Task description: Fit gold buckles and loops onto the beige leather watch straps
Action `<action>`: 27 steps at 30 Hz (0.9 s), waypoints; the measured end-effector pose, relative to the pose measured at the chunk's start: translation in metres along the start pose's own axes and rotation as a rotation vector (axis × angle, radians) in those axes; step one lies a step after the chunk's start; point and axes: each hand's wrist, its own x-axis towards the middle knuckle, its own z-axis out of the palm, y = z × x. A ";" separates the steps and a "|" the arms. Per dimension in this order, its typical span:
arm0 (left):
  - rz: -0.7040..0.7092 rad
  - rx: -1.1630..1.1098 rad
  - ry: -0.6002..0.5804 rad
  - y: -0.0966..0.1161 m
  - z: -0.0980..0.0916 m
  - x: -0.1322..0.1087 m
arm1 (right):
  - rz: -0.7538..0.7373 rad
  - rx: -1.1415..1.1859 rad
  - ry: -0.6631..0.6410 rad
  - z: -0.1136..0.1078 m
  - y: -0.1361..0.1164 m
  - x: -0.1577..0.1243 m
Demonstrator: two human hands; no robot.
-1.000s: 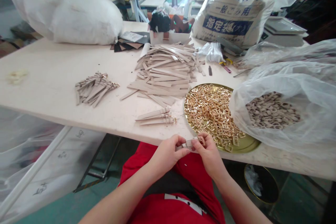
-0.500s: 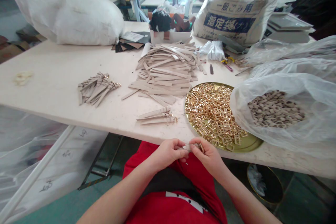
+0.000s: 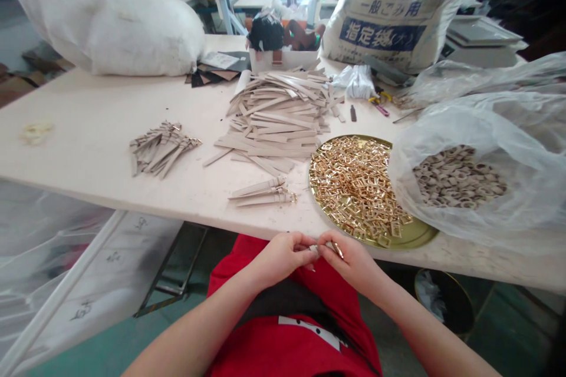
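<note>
Close together above my lap, at the table's front edge, both hands pinch one small beige strap. My left hand has its fingers closed on one part of it. My right hand grips the other part, where a gold buckle shows between the fingers; most of the strap is hidden. Just beyond lie a few buckled straps. To the right, a round gold tray bears a heap of gold buckles. A clear plastic bag holds many small beige loops.
A large pile of flat beige strips lies mid-table, with a bunch of buckled straps to its left. Stuffed white bags stand at the back. Yellow-handled snippers lie behind the tray. A round bin stands below the table.
My hands stay together on the strap; the right fingers have shifted slightly and the gold buckle shows more clearly. The view has moved a little.
</note>
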 end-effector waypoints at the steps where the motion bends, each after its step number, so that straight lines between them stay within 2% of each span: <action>1: -0.002 0.000 -0.010 0.001 0.000 -0.001 | 0.003 -0.003 -0.002 0.000 0.000 0.000; 6: -0.042 0.024 -0.033 0.002 0.005 -0.001 | -0.042 0.090 -0.056 0.001 0.004 -0.003; 9: -0.034 0.051 -0.057 0.004 0.005 0.000 | 0.008 0.167 0.034 0.006 0.010 -0.008; 13: -0.079 0.248 -0.131 0.010 0.001 -0.001 | 0.046 0.192 0.179 0.016 0.014 -0.011; 19: -0.021 0.389 -0.114 0.018 0.000 -0.003 | 0.028 0.308 0.170 0.021 0.014 -0.010; 22: -0.022 0.450 -0.156 0.021 -0.003 -0.004 | 0.057 0.356 0.182 0.022 0.013 -0.010; 24: -0.023 0.483 -0.171 0.021 -0.004 -0.005 | 0.069 0.339 0.197 0.025 0.012 -0.010; 27: 0.008 0.495 -0.130 0.019 -0.004 -0.005 | 0.052 0.284 0.213 0.030 0.010 -0.006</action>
